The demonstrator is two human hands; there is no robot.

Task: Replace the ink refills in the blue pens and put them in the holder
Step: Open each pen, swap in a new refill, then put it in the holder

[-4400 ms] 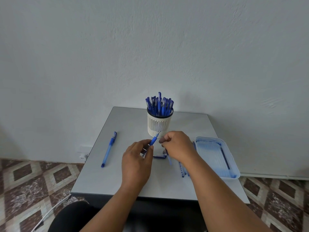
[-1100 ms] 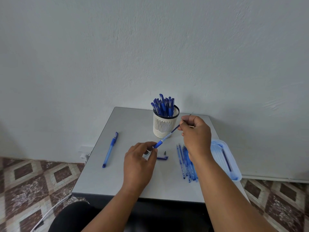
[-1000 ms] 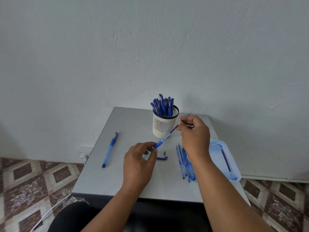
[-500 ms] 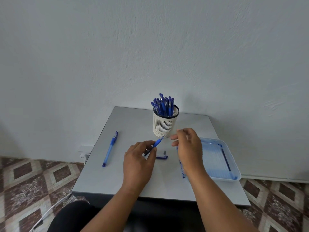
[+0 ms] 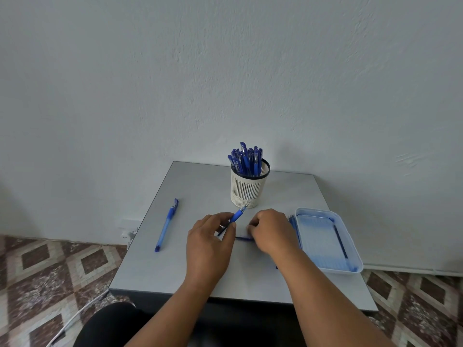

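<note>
Left hand: the left hand [image 5: 209, 242] was held over the middle of the table [image 5: 200, 276], its thumb and fingers curled round the barrel of a blue pen [image 5: 234, 219].
Held pen: the tip was pointed up and away, toward the foot of the holder [image 5: 248, 189]; the rear part was hidden by the hand.
Right hand: the right hand [image 5: 271, 232] was lowered onto the table, fingers curled down at a small blue pen piece [image 5: 243, 238]; whether the piece was pinched could not be told.
Holder: a white slotted cup, stood upright at the back of the table and filled with capped blue pens [image 5: 246, 159].
Spare pen: a capped pen [image 5: 166, 225] was laid flat near the table's left edge.
Tray: a pale blue tray [image 5: 357, 261] was set at the right, one dark refill [image 5: 340, 242] lying inside; loose refills [image 5: 292, 221] were seen just beside its left wall.
</note>
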